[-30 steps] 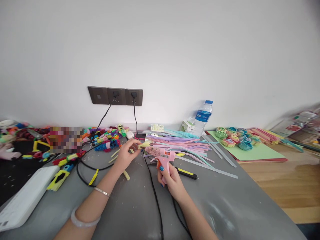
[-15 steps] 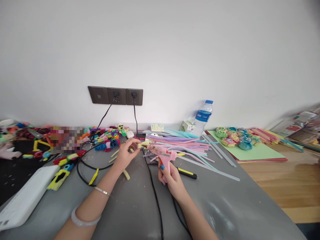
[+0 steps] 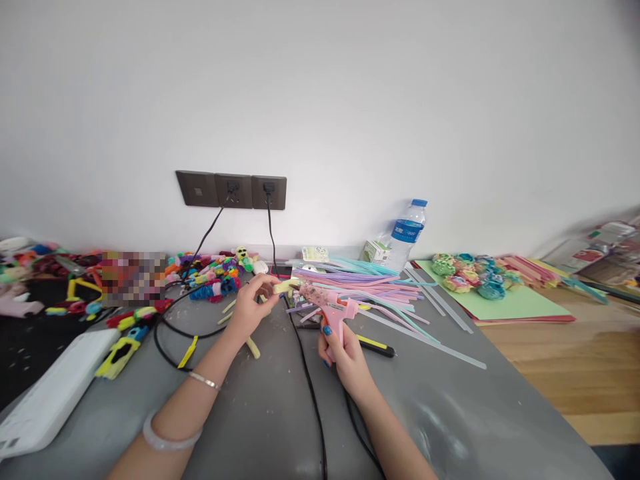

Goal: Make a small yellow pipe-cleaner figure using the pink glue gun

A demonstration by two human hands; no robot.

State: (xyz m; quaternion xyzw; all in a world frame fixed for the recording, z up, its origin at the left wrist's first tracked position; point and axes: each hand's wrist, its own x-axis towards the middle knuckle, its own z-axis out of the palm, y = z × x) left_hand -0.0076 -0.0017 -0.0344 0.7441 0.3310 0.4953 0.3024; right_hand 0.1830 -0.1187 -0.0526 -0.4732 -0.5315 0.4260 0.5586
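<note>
Above the table [image 3: 270,407], pinches soft-looking, probably light yellow piece [image 3: 285,287] in left hand [image 3: 251,310]; just right, grips pink glue gun [image 3: 334,309], probably rigid, best held by its handle, in right hand [image 3: 347,357].

No legible text; markings on bottle label [image 3: 407,231], glue gun [image 3: 336,316] too small.

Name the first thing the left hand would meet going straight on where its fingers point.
Beyond the yellow fuzzy piece it holds, the left hand would probably meet the front end of the pink glue gun, though depth is hard to judge.
</note>
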